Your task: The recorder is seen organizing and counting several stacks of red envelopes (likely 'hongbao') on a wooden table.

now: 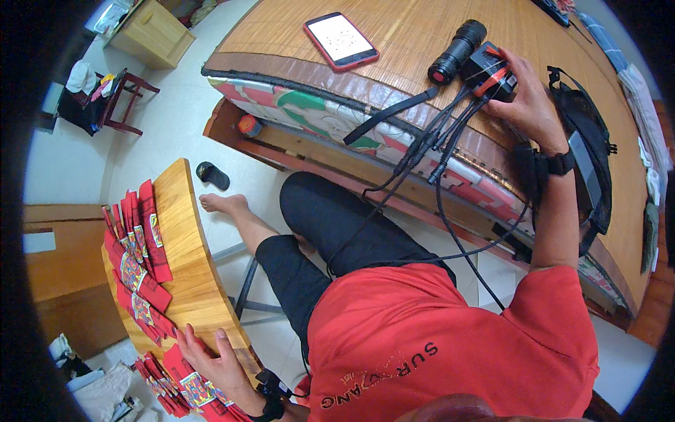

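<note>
My right hand (519, 100) is at a black box-shaped device (488, 71) with orange straps and several black cables (422, 145) on the mat-covered bed, its thumb and fingers around the device. Beside the device lies a black flashlight (457, 51) with a wrist strap (390, 116). Farther left, a phone in a red case (341, 41) lies with its screen lit. My left hand (216, 358) rests with fingers apart over red packets with playing-card pictures (195, 382) on a wooden table (182, 221). More such red packets (137, 269) lie fanned farther up the table.
An open black bag (585, 153) lies on the bed mat (401, 31) beyond my right wrist. Cables run from the device across my lap. A slipper (212, 175) is on the floor by my foot. A dark red stool (124, 103) holding clothes stands near the wall.
</note>
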Action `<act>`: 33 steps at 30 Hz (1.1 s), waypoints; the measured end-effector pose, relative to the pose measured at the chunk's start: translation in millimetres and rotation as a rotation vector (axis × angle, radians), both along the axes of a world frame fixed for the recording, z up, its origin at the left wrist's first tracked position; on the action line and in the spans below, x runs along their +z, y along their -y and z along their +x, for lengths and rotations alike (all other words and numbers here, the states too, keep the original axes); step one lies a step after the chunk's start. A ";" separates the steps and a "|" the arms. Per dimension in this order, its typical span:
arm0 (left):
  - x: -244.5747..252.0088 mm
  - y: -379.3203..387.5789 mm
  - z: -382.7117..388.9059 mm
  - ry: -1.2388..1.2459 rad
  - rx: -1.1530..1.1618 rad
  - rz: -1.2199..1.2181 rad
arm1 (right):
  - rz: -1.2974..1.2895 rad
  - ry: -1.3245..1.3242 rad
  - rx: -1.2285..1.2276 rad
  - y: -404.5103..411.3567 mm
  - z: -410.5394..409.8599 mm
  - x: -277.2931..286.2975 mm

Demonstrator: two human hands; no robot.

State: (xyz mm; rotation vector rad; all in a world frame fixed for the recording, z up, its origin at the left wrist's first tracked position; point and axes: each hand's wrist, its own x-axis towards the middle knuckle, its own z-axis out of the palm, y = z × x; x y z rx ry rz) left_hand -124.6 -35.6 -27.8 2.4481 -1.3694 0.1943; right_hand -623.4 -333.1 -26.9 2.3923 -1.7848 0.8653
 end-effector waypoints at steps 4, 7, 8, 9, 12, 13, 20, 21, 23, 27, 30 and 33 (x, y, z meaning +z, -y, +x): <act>-2.7 1.1 -3.0 0.027 0.006 0.028 | -0.063 -0.013 0.029 1.6 -3.1 -3.3; -2.2 2.3 -4.9 0.007 0.011 0.030 | -0.053 -0.011 0.018 -0.5 -0.8 -1.1; -1.9 2.7 -5.2 -0.004 0.010 0.038 | -0.039 -0.003 0.013 -1.2 -0.1 -0.6; -2.3 3.1 -5.0 -0.003 0.008 0.038 | -0.039 -0.002 0.011 -1.1 -0.2 -0.5; -3.7 4.9 -5.2 0.028 -0.018 0.055 | -0.039 -0.007 0.012 -0.9 -1.1 -1.2; -3.3 6.0 -7.0 -0.002 -0.010 0.055 | -0.044 -0.010 0.008 -0.8 -1.5 -2.1; -6.8 8.3 -6.2 -0.031 -0.030 0.050 | -0.047 -0.010 0.008 -1.1 -1.5 -2.6; -7.0 9.3 -7.1 -0.032 -0.031 0.050 | -0.047 -0.010 0.007 -0.4 -2.4 -3.8; -7.4 12.0 -10.0 -0.025 -0.025 0.050 | -0.095 -0.048 0.022 0.6 -4.0 -5.5; -6.9 12.9 -10.9 -0.024 -0.038 0.048 | -0.068 -0.031 0.026 -0.1 -1.8 -3.2; -7.8 13.0 -8.3 -0.047 -0.064 0.030 | -0.074 -0.035 0.034 1.3 -3.1 -3.9; -8.9 13.9 -7.7 -0.045 -0.068 0.033 | -0.079 -0.031 0.049 1.4 -4.9 -3.4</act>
